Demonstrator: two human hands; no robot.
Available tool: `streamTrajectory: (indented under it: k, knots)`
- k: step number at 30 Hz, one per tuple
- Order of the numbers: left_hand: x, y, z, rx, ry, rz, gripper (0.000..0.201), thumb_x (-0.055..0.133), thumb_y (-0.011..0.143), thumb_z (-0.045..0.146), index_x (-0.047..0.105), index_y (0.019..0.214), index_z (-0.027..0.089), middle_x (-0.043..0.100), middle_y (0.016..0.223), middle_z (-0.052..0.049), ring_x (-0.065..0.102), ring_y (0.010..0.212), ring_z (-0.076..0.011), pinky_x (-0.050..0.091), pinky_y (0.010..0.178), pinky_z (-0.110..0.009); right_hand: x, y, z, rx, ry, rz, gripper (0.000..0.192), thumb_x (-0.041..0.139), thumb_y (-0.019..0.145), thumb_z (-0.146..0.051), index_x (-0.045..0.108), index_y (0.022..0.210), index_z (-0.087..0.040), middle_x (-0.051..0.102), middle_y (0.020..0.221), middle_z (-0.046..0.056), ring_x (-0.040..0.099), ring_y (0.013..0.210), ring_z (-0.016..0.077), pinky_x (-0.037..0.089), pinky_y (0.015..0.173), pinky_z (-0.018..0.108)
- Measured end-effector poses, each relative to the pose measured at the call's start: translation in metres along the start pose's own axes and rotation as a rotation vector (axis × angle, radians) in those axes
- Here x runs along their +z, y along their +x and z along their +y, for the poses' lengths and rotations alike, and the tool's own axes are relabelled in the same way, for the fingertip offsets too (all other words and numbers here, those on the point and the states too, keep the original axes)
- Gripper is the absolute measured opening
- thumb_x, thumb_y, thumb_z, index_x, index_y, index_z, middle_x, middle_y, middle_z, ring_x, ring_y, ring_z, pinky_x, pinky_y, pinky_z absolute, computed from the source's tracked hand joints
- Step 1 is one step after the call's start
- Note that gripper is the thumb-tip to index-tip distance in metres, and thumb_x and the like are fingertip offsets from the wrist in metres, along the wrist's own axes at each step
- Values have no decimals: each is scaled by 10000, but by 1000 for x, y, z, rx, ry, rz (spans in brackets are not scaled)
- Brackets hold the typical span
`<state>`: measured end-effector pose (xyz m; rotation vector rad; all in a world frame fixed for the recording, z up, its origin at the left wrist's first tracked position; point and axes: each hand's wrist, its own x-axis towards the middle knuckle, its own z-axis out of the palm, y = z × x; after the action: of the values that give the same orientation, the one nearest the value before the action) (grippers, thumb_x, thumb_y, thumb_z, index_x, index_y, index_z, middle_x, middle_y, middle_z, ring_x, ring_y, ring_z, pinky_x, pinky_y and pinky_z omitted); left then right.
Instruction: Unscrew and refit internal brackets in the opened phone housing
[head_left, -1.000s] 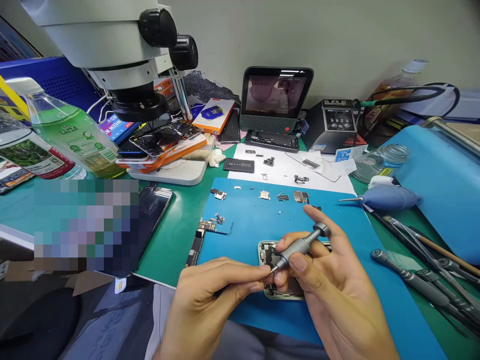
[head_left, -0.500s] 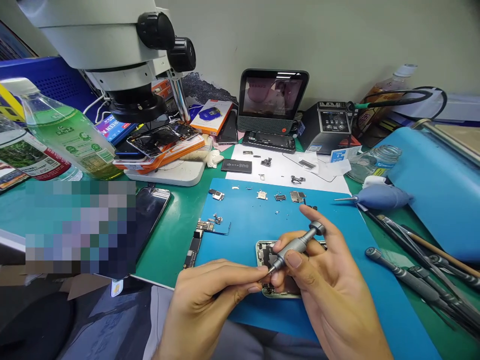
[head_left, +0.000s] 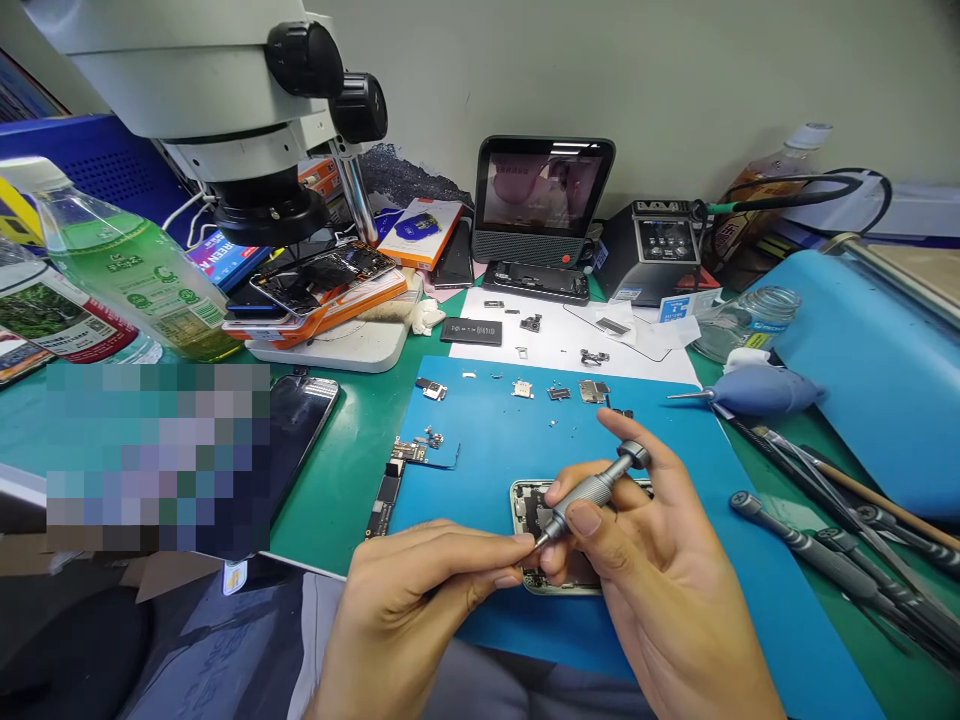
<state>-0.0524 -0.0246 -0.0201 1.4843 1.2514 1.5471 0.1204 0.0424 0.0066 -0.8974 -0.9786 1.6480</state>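
A slim grey metal precision screwdriver (head_left: 592,490) sits slanted in the right hand (head_left: 652,590), whose grip is clamped on its knurled shaft with thumb and fingers while the forefinger rests on the round cap. The tool's tip points down and to the left, where the left hand (head_left: 420,600) meets it, its thumb and forefinger pinched together right at the tip; whether anything small is held between them cannot be told. Both hands hover over an opened pale-framed smartphone chassis (head_left: 525,505), lying flat on a blue rectangular work mat (head_left: 495,440) and partly hidden beneath the fingers. Small metal brackets and screws (head_left: 592,391) are scattered along the mat's far edge, and a narrow circuit board (head_left: 384,500) lies at its left border. The mat rests on a green surface (head_left: 337,480). To the right lie several more grey screwdrivers (head_left: 810,545) and a blue rubber air blower (head_left: 757,388). Further back stand a small black screen on a speaker base (head_left: 541,195) and a black soldering station (head_left: 660,250). A white stereo microscope (head_left: 225,90) rises at the left, beside a green-labelled clear plastic bottle (head_left: 127,265).
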Motion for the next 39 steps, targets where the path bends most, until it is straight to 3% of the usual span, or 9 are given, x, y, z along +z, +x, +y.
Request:
streamTrajectory:
  k: [9,11,13,16,19,22,24,27,39]
  knots:
    - [-5,-2,-2,2,29,-80,353,776,1072,200,836,1335,428,902,1047,85,849,883,-98,649,822,-134,-1,-6,-4,63,12,50,681,895,949,-379,549,1536,-370,766,977,-12,734,618,115,621,578,211]
    - [-3,-4,-1,-37,84,-37,320,735,1099,205,835,1322,412,899,1065,76,844,914,-104,639,838,-143,-2,-7,-5,11,12,78,643,859,971,-399,569,1542,-353,768,972,3,737,619,132,634,569,236]
    - [1,-7,-1,-101,140,86,210,679,1131,247,837,1211,360,871,926,71,813,826,-101,610,755,-141,-2,-6,-5,-108,-72,131,616,805,1011,-422,561,1572,-354,779,981,21,735,627,146,644,558,256]
    - [10,-11,0,-155,207,241,191,596,1156,289,761,1061,296,709,706,76,669,616,-101,516,584,-175,1,-5,-3,-433,-402,293,685,756,1057,-345,466,1673,-414,784,1039,22,752,732,153,672,618,255]
    - [16,-14,-2,-35,308,183,240,533,1144,214,724,1005,261,709,754,44,604,624,-125,472,624,-256,3,-4,3,-766,-713,300,683,788,1001,-158,570,1605,-390,771,997,1,776,788,155,688,669,252]
    - [18,-17,-8,172,408,77,279,511,1116,132,736,987,236,689,738,19,527,640,-153,394,652,-326,3,-4,10,-937,-852,188,556,788,939,-55,699,1437,-285,784,952,10,798,787,176,700,684,270]
    - [18,-19,-12,245,437,55,273,526,1096,103,764,1046,226,670,726,13,498,647,-165,366,646,-343,1,-3,14,-937,-889,147,554,772,936,-20,695,1422,-274,797,969,17,808,815,187,708,702,288]
    - [18,-18,-16,272,471,59,286,551,1052,50,769,1136,215,714,780,-1,503,664,-178,359,637,-354,-2,-4,19,-767,-866,119,570,740,974,-27,652,1456,-319,795,1045,30,810,856,190,719,723,322]
    - [15,-15,-12,305,599,30,268,579,954,-18,753,955,186,687,710,2,515,617,-170,361,587,-360,-8,-7,18,-617,-916,94,600,830,973,-168,644,1495,-399,827,1171,42,826,855,225,711,696,365]
